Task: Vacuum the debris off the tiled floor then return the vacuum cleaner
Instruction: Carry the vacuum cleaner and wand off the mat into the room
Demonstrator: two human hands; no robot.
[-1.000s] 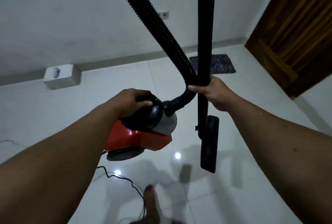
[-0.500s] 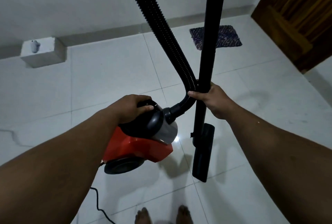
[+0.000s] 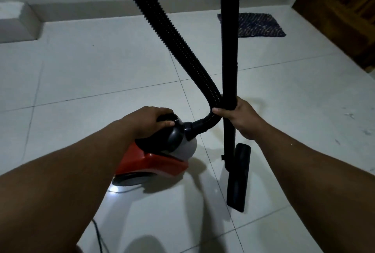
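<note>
- The floor (image 3: pixel 101 74) is white tile; a box (image 3: pixel 16 23) sits at its far left edge by the wall, a mat (image 3: pixel 255 24) at the far edge near the wooden door (image 3: pixel 345 13).
- The vacuum (image 3: pixel 154 159) hangs by its top handle in my left hand (image 3: pixel 148 121), fingers curled round it, near the floor's middle; whether it clears the tile I cannot tell.
- My right hand (image 3: pixel 241 118) grips the wand (image 3: pixel 229 50) upright, with the hose (image 3: pixel 172 35) pinched against it.
- The nozzle (image 3: pixel 239 175) hangs just beside the vacuum.
- The cord (image 3: pixel 98 234) trails at the near edge by my feet; I judge it could trip me or snag as I carry this back.
- Pale specks (image 3: pixel 353 119) lie at the right edge, possibly missed debris.
</note>
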